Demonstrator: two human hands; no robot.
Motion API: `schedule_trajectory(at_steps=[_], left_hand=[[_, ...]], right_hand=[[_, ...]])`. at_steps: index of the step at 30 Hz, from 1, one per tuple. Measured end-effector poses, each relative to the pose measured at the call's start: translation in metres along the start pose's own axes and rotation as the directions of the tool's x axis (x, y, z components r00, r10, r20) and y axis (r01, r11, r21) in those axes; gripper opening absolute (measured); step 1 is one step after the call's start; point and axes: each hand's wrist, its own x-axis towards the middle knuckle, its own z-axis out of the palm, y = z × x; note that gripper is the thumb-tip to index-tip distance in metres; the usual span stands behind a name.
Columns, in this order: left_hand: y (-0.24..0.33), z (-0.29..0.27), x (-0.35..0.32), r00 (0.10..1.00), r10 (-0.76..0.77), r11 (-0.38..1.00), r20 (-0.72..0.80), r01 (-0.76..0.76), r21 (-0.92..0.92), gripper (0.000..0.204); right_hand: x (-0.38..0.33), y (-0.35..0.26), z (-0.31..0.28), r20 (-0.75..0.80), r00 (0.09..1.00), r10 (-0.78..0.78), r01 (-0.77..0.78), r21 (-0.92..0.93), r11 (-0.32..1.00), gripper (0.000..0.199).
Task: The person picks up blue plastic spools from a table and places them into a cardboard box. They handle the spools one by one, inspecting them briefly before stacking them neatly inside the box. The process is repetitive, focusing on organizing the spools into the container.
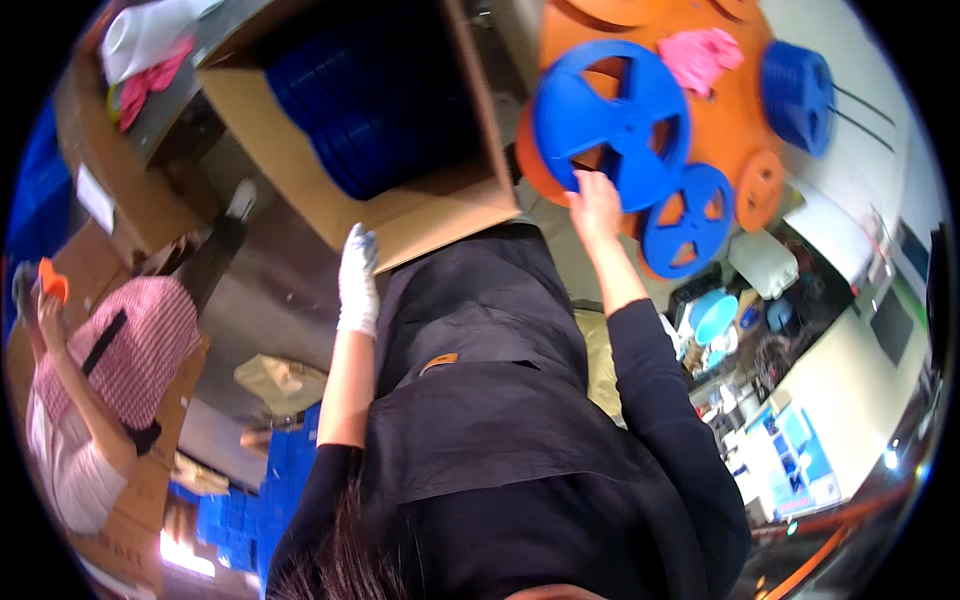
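My right hand (597, 208), bare, is closed on the near rim of a large blue plastic reel (640, 125) with cut-out openings. That reel lies over an orange one, and a smaller blue reel (688, 222) is beside it at the lower right. My left hand (358, 280), in a white glove, has its fingers at the near left edge of an open cardboard box (440, 215) and appears to grip it; the fingertips are partly unclear. Inside the box, blue reels (350, 140) are packed side by side, their far part in shadow.
An orange surface (725, 120) bears a pink cloth (700, 60), a stack of blue reels (795, 95) and an orange reel (760, 190). At left a co-worker in a checked head covering (130, 340) holds something orange (53, 280). Blue crates (285, 480) stand behind.
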Motion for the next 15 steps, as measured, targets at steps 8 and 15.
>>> schedule_trajectory(at_steps=[8, 15], left_hand=[[0.022, 0.021, 0.002, 0.988, -0.107, 0.994, 0.112, 0.107, 0.004, 0.058], [0.071, 0.067, -0.003, 0.964, -0.042, 0.999, 0.264, 0.049, -0.022, 0.056]], right_hand=[[-0.033, -0.068, -0.11, 0.086, 0.992, -0.09, 0.08, 0.107, 0.991, 0.039], [-0.055, -0.108, -0.183, 0.023, 0.972, -0.235, 0.233, 0.056, 0.971, 0.042]])
